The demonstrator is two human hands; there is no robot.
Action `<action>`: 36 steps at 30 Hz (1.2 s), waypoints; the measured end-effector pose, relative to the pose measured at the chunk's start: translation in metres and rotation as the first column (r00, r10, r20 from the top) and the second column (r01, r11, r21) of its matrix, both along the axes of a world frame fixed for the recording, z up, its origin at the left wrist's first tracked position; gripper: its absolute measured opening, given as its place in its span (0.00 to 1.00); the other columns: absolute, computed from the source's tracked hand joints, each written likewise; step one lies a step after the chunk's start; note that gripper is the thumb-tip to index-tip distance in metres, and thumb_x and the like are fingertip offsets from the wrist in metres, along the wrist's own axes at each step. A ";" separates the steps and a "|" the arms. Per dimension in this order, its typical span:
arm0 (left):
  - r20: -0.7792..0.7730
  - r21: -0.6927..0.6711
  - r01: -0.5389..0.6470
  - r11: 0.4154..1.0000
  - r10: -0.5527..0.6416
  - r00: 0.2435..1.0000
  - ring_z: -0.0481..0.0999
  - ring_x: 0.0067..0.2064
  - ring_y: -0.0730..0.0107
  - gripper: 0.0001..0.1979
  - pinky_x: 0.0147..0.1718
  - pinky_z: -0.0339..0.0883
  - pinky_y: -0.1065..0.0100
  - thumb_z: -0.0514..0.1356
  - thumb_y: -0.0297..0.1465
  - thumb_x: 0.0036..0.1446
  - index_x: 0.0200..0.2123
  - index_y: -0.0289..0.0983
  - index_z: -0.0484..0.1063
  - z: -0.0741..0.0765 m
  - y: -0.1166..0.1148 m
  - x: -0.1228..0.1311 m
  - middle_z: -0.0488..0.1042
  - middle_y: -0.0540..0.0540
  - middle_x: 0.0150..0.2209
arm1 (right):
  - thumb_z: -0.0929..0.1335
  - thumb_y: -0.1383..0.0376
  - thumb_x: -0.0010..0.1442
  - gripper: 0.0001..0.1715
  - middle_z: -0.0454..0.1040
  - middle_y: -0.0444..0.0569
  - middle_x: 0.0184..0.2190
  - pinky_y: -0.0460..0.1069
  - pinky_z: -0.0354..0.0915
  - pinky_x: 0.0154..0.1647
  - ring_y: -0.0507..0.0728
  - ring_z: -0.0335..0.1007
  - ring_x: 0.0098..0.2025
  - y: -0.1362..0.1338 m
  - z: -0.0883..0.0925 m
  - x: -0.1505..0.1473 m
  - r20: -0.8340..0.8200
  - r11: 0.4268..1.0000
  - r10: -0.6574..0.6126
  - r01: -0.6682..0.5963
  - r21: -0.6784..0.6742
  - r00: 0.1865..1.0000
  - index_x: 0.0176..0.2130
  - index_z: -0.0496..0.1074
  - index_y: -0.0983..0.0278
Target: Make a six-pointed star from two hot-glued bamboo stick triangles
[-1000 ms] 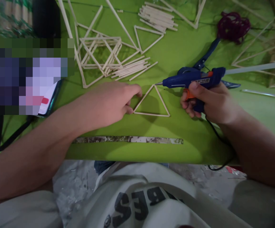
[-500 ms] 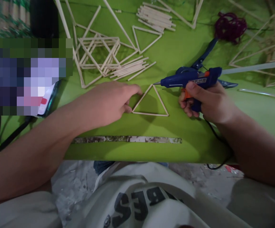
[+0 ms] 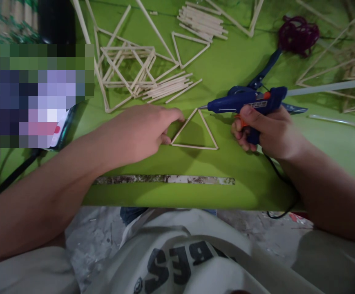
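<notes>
A small triangle of thin wooden sticks (image 3: pixel 195 147) lies flat on the green table (image 3: pixel 152 200). My left hand (image 3: pixel 148 130) curls at its left side, with the index fingertip against the left stick and the thumb at the lower left corner. My right hand (image 3: pixel 266 132) is wrapped round a blue hot glue gun (image 3: pixel 235 105), fingers at its orange trigger (image 3: pixel 241 120). The gun's metal nozzle points left and meets the top corner of the triangle. Out of its rear runs a long translucent glue stick (image 3: pixel 330 86).
Behind my hands are joined stick frames (image 3: pixel 128 67), loose stick bundles (image 3: pixel 200 22) and another triangle (image 3: pixel 192 53). Blue-handled cutters (image 3: pixel 267 69) lie behind the gun, near purple cord (image 3: pixel 300 36). A patterned strip (image 3: pixel 177 179) lies near the front edge; a phone (image 3: pixel 63 126) stands left.
</notes>
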State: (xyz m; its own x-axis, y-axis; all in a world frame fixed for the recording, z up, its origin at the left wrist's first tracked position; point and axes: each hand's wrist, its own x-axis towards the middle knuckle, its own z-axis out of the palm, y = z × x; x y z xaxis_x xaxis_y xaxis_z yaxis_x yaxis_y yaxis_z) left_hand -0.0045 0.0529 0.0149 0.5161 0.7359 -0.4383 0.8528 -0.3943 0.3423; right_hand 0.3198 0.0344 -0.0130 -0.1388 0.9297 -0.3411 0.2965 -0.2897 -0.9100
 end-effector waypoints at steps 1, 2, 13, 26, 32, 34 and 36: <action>-0.002 -0.002 0.000 1.000 0.000 1.000 0.89 0.50 0.47 0.32 0.54 0.79 0.54 0.65 0.32 0.73 0.78 0.49 0.76 0.001 0.000 0.001 0.90 0.42 0.53 | 0.84 0.26 0.54 0.44 0.76 0.48 0.23 0.47 0.61 0.10 0.53 0.70 0.15 0.000 0.000 0.000 0.003 1.000 -0.004 0.004 -0.002 1.000 0.27 0.78 0.61; -0.003 -0.003 -0.001 1.000 0.001 1.000 0.89 0.50 0.47 0.32 0.54 0.79 0.54 0.66 0.33 0.73 0.78 0.49 0.76 0.001 0.000 0.001 0.90 0.42 0.53 | 0.84 0.26 0.54 0.45 0.76 0.48 0.23 0.47 0.61 0.10 0.53 0.70 0.15 0.000 0.000 0.000 0.006 1.000 -0.004 0.004 -0.004 1.000 0.27 0.78 0.62; -0.019 -0.016 -0.007 1.000 0.007 1.000 0.89 0.49 0.48 0.33 0.51 0.79 0.55 0.65 0.35 0.74 0.80 0.50 0.74 0.002 0.000 0.002 0.90 0.41 0.53 | 0.84 0.26 0.55 0.44 0.76 0.48 0.24 0.47 0.61 0.10 0.53 0.70 0.16 0.000 -0.002 0.001 -0.001 1.000 -0.006 0.006 -0.005 1.000 0.27 0.76 0.61; -0.037 -0.027 -0.018 0.999 0.017 0.999 0.89 0.49 0.47 0.34 0.54 0.78 0.53 0.66 0.34 0.74 0.80 0.50 0.74 0.004 -0.001 0.005 0.90 0.42 0.53 | 0.83 0.24 0.52 0.47 0.76 0.48 0.24 0.48 0.61 0.11 0.53 0.70 0.16 0.000 0.002 -0.002 0.024 1.000 -0.001 0.001 -0.016 1.000 0.25 0.75 0.61; -0.039 -0.014 -0.013 1.000 0.012 0.999 0.89 0.51 0.46 0.34 0.56 0.78 0.53 0.67 0.35 0.75 0.81 0.50 0.73 0.001 -0.001 0.002 0.90 0.41 0.55 | 0.84 0.25 0.52 0.46 0.76 0.48 0.24 0.47 0.61 0.11 0.52 0.69 0.16 0.000 0.002 -0.001 0.012 1.000 -0.003 0.003 -0.020 1.000 0.25 0.75 0.61; -0.048 -0.013 -0.005 1.000 0.005 0.999 0.89 0.52 0.46 0.34 0.56 0.78 0.53 0.66 0.36 0.75 0.82 0.50 0.72 0.000 -0.001 0.002 0.90 0.41 0.56 | 0.83 0.24 0.51 0.47 0.76 0.48 0.23 0.47 0.61 0.11 0.52 0.69 0.15 0.000 0.001 -0.001 0.019 1.000 -0.004 0.005 -0.017 1.000 0.25 0.75 0.62; -0.061 -0.011 0.003 1.000 -0.003 0.998 0.89 0.52 0.47 0.34 0.55 0.79 0.54 0.65 0.35 0.76 0.82 0.50 0.72 -0.001 -0.001 0.002 0.90 0.41 0.56 | 0.83 0.23 0.50 0.48 0.76 0.48 0.23 0.47 0.61 0.11 0.52 0.69 0.15 0.000 0.000 -0.001 0.023 1.000 -0.009 0.010 -0.022 1.000 0.25 0.75 0.62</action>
